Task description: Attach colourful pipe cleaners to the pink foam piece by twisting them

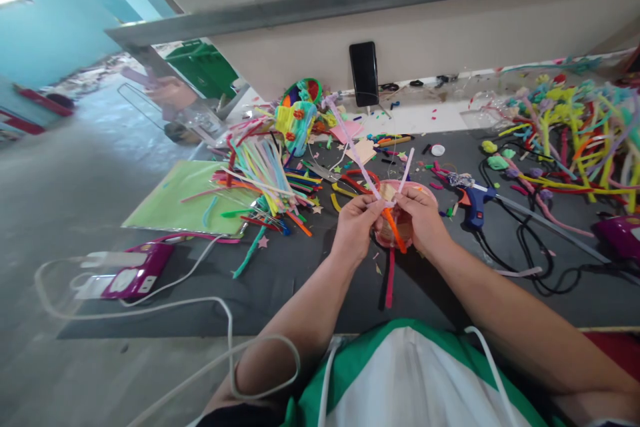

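Both hands meet over the dark table, near a round pink basket (pixel 429 192). My left hand (pixel 356 223) pinches a pale lilac pipe cleaner (pixel 353 147), whose long end points up and left. Close beside it, my right hand (pixel 419 217) grips the same lilac piece near its shorter upright end. An orange pipe cleaner (pixel 395 230) hangs down from between the fingertips. Below the hands, a red strip (pixel 390 280) and a black strip lie on the table. Red-handled scissors (pixel 360 181) rest just beyond my left hand. The exact join between lilac and orange is hidden by the fingers.
Bundled pipe cleaners (pixel 265 167) and a green sheet (pixel 175 197) lie left. A blue glue gun (pixel 479 205) with black cable lies right, before a colourful pile (pixel 585 140). A phone (pixel 365 73) leans at the back. Purple power strip (pixel 143 270) at left edge.
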`<action>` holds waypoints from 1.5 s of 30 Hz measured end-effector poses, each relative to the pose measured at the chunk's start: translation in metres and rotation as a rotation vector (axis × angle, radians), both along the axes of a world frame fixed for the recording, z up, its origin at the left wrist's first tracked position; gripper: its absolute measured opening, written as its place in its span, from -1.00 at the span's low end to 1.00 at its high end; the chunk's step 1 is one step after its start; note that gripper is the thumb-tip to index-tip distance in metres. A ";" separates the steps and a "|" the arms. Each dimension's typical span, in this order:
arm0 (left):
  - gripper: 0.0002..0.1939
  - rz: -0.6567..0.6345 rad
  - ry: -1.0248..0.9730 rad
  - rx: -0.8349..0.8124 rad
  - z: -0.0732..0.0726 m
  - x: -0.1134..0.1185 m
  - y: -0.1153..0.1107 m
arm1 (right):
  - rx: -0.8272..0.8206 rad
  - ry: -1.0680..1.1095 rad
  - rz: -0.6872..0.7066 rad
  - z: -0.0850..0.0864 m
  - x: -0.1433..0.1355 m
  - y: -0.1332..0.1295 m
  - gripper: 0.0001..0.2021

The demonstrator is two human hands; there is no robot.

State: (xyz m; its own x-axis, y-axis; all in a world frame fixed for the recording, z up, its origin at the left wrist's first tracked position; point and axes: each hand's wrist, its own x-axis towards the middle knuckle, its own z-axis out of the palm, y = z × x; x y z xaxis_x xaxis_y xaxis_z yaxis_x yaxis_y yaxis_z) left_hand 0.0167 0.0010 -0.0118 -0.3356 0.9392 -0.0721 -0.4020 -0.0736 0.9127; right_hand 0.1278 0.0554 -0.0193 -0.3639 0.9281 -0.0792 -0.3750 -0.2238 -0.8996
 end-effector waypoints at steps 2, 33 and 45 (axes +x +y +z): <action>-0.75 -0.017 0.003 -0.004 0.000 0.000 0.000 | 0.008 -0.004 -0.004 -0.001 0.000 0.000 -0.75; -0.73 0.055 0.127 -0.019 -0.004 -0.003 0.000 | 0.183 -0.242 -0.054 0.020 0.003 -0.006 -0.93; -0.75 0.036 0.046 -0.026 -0.003 -0.007 0.002 | 0.261 -0.352 -0.032 0.014 0.000 -0.001 -0.92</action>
State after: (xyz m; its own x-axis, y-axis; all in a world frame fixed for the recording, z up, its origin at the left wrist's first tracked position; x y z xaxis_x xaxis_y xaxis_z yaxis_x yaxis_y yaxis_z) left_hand 0.0101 0.0025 -0.0145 -0.3728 0.9244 -0.0806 -0.3575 -0.0629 0.9318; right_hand 0.1280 0.0544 -0.0054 -0.3277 0.9437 0.0457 -0.0389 0.0348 -0.9986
